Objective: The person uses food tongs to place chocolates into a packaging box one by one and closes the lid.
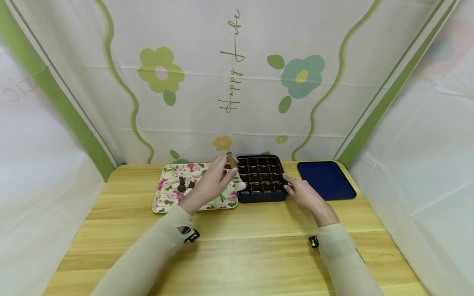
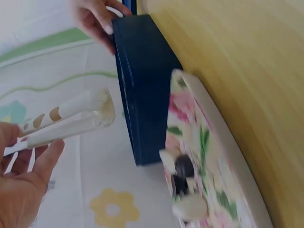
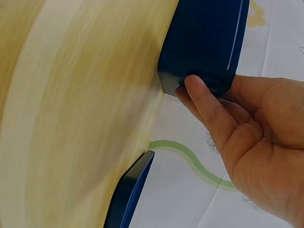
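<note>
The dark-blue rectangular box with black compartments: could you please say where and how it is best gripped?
Probably pinch the box by its upright right wall, from the right, where the right hand holds it; the white flower-patterned rectangular tray crowds its left.

Tray (image 1: 161, 201) left, box (image 1: 263, 198) middle — lid (image 1: 326, 181) right.

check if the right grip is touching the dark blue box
Touching. The right wrist view shows the right grip with a fingertip laid against the outer wall of the dark blue box, no gap between them.
</note>
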Motion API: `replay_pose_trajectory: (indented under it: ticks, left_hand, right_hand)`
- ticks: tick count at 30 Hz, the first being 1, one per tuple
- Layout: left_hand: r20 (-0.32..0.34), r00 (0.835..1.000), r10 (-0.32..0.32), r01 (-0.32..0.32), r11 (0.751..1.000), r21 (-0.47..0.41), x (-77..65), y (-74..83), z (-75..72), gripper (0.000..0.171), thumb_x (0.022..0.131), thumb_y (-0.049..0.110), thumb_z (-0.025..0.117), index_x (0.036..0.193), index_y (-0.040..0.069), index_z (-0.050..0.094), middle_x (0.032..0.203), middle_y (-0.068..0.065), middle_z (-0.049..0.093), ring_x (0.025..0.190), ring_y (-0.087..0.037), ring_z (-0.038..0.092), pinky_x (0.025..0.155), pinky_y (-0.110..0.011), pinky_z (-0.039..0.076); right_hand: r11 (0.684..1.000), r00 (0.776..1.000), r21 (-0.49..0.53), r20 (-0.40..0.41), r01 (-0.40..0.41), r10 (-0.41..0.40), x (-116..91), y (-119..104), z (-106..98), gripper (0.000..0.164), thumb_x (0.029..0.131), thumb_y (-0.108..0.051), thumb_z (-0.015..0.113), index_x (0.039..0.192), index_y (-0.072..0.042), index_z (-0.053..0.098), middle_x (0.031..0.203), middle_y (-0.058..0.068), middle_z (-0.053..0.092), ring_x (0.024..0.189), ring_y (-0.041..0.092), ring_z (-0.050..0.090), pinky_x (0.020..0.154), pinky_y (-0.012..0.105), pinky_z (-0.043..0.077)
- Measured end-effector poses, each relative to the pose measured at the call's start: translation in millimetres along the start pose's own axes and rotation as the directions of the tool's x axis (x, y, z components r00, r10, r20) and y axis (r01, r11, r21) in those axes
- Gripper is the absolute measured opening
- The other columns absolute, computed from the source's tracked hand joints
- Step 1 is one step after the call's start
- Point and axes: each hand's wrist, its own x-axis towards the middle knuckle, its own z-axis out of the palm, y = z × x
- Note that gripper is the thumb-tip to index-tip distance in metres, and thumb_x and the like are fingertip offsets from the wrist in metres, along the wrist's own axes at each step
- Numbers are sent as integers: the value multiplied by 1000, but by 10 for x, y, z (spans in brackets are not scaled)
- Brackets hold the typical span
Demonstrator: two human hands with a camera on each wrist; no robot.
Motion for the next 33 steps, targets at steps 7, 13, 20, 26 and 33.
replay_pose_trajectory:
  ticks: [7, 13, 20, 26, 33]
  left_hand:
    - [-84, 996, -17, 24, 996, 83, 110, 66, 245, 23, 111, 34, 54, 128, 19, 54, 125, 0, 59, 115, -17, 63, 90, -35, 60]
    - [-58, 996, -68, 77, 984, 163, 86, 63, 347, 63, 112, 44, 48, 161, 7, 36, 161, -14, 46, 149, -30, 50, 119, -48, 49]
    - [-87, 995, -56, 65, 993, 98, 134, 82, 264, 47, 111, 38, 53, 150, 12, 48, 147, -10, 57, 138, -26, 58, 110, -44, 57]
    - [-128, 989, -67, 71, 997, 25, 169, 98, -37, 35, 110, 37, 56, 141, 22, 52, 133, -3, 60, 119, -20, 65, 90, -36, 63]
    - [-68, 993, -96, 100, 993, 69, 163, -242, -250, 34, 111, 39, 52, 139, 19, 50, 140, -7, 55, 129, -24, 61, 94, -39, 63]
  right_hand:
    - [999, 1000, 31, 7, -18, 17, 6, 15, 7, 57, 114, -21, 49, 166, -10, 30, 85, 14, 68, 54, 14, 46, 76, 35, 49]
    - [999, 1000, 31, 8, -17, 17, 11, 16, 7, 57, 114, -22, 49, 166, -10, 30, 86, 14, 68, 57, 15, 50, 77, 35, 49]
    - [999, 1000, 30, 9, -20, 20, 8, 14, 6, 57, 114, -22, 50, 166, -10, 31, 85, 15, 68, 56, 13, 47, 78, 35, 48]
    - [999, 999, 44, 14, -29, 29, 15, 9, 8, 57, 114, -22, 50, 166, -11, 30, 68, 3, 58, 50, 11, 38, 68, 31, 45]
    - [996, 999, 76, 24, -44, 42, 16, -6, 3, 57, 114, -22, 50, 167, -13, 30, 61, -3, 47, 47, 12, 34, 55, 30, 41]
